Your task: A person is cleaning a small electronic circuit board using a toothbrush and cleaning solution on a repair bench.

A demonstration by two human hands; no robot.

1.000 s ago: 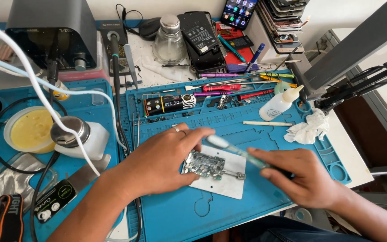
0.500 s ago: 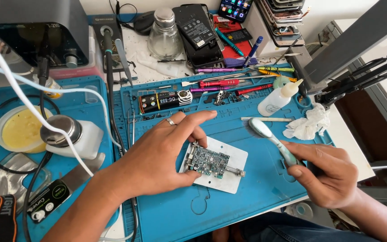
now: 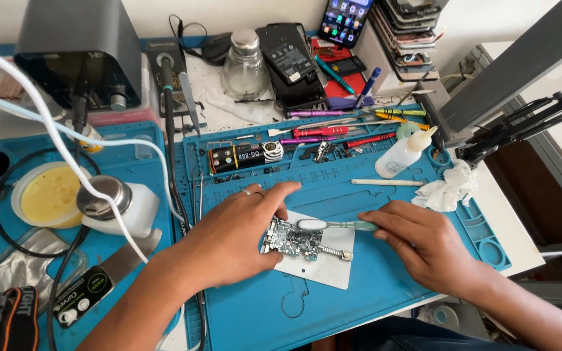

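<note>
My left hand [image 3: 232, 240] lies flat, fingers spread, pinning the circuit board [image 3: 294, 239] on its white plate [image 3: 323, 266] on the blue mat [image 3: 359, 195]; my right hand [image 3: 424, 244] grips a toothbrush [image 3: 336, 225], its head touching the board.

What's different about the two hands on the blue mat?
The left hand lies flat, palm down, pressing the circuit board; the right hand is curled around a pale green brush. The left hand wears a ring; the right hand shows none. Both are bare and rest over the blue mat.
</note>
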